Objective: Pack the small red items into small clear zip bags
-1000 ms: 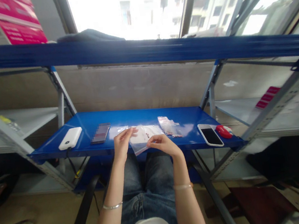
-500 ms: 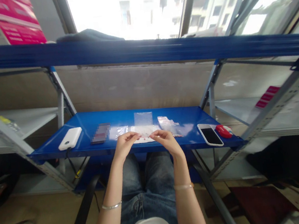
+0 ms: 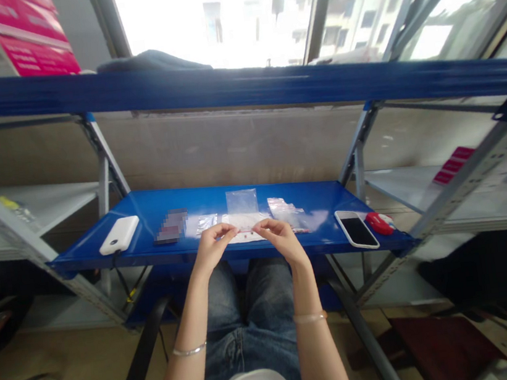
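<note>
Thumb and forefinger pinched, my left hand (image 3: 214, 244) hovers over the front of a white sheet (image 3: 245, 238) on the blue shelf table. Facing it across a small gap, my right hand (image 3: 282, 237) is pinched the same way. A thin line seems to run between the fingertips, too fine to name. Several tiny dark bits show on the sheet below. Just behind lies a clear plastic bag (image 3: 242, 202). Small clear packets (image 3: 206, 223) lie beyond my left hand, and more plastic packets (image 3: 286, 212) with small contents lie beyond my right.
On the blue table (image 3: 207, 196), a white power bank (image 3: 119, 235) with a cable and a blurred-out dark item (image 3: 172, 227) lie left. A phone (image 3: 356, 229) and a red round object (image 3: 380, 223) lie right. A blue beam (image 3: 240, 86) crosses above.
My right hand has shifted very slightly left, bringing the two pinches a touch closer. The clear bag appears moved slightly left. At the far right edge, part of a person's arm has appeared.
</note>
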The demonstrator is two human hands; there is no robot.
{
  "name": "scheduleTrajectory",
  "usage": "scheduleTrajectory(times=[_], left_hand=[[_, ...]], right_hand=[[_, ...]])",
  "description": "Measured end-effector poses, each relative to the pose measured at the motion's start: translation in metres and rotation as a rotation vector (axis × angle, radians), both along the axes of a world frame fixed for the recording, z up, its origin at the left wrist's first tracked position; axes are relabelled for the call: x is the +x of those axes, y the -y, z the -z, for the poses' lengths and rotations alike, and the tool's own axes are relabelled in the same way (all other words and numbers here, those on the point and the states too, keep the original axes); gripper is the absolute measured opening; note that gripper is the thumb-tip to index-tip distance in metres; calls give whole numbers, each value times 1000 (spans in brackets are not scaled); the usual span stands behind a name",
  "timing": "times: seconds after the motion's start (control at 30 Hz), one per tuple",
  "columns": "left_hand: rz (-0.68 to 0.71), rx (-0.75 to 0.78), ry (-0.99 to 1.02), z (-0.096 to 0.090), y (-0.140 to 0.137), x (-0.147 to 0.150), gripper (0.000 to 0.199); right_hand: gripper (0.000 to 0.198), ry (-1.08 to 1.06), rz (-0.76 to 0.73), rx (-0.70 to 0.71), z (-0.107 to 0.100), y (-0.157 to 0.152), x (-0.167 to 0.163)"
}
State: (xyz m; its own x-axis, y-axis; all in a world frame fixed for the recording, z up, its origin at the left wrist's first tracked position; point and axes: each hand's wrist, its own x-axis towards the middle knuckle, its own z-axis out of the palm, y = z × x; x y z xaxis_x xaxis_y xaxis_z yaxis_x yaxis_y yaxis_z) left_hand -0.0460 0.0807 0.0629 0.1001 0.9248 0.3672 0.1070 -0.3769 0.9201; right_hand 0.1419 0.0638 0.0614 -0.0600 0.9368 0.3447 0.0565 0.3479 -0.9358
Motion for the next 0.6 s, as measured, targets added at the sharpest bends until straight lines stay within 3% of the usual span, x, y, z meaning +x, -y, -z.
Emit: scheduleTrajectory(times=[0.33, 0.6], left_hand=[[56, 45, -71, 0, 2, 2, 22], [13, 109, -116, -4, 4, 4, 18]], right_hand=[[20, 55, 26, 49, -1, 0, 1], [21, 68, -8, 48, -3, 1, -6]])
